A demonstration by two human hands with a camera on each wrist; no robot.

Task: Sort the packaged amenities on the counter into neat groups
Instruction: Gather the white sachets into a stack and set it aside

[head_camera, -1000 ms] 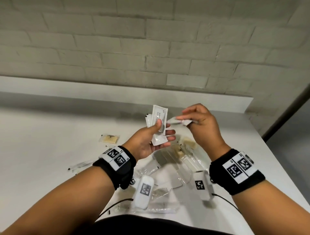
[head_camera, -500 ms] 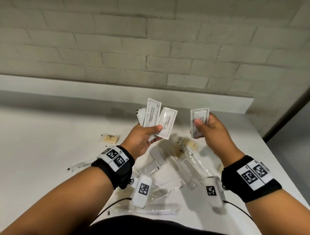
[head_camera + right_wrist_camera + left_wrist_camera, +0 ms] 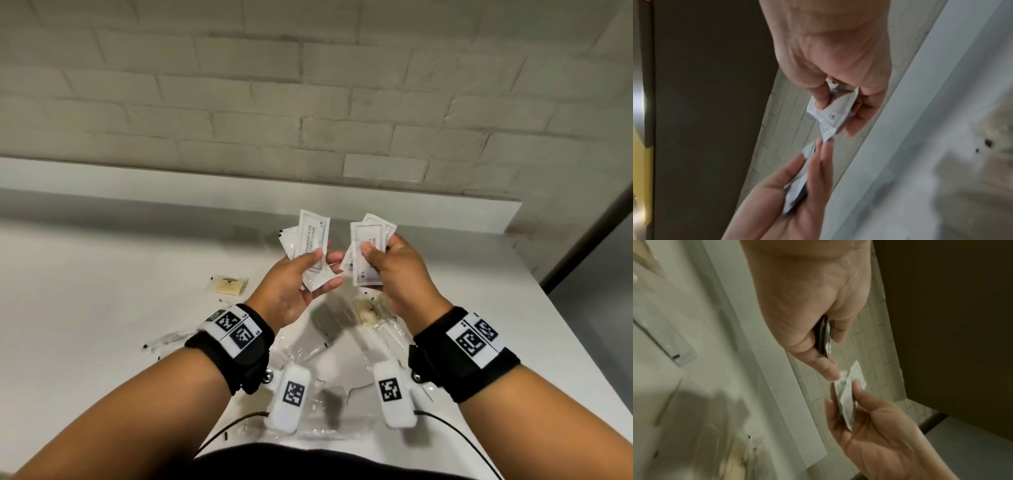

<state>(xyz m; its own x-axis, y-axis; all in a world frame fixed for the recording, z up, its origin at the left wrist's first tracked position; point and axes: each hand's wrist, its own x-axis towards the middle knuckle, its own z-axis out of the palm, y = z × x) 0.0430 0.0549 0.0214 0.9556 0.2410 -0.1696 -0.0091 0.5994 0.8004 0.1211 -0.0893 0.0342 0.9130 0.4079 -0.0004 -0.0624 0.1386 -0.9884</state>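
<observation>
Both hands are gripping fanned sachets above the table (image 3: 102,274), the left hand (image 3: 291,287) pinching some sachets (image 3: 310,240), the right hand (image 3: 397,274) others (image 3: 368,253), probably comparing labels.

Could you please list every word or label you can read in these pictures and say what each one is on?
"SHAMPOO WITH": sideways on the left-hand sachet, gripped in the left hand; its second line is blurred.
"SHA": on the right-hand sachet, gripped in the right hand; the rest is behind the thumb.
"Tooth": on a clear packet on the counter, cut off.
Wrist views: nothing readable.
</observation>
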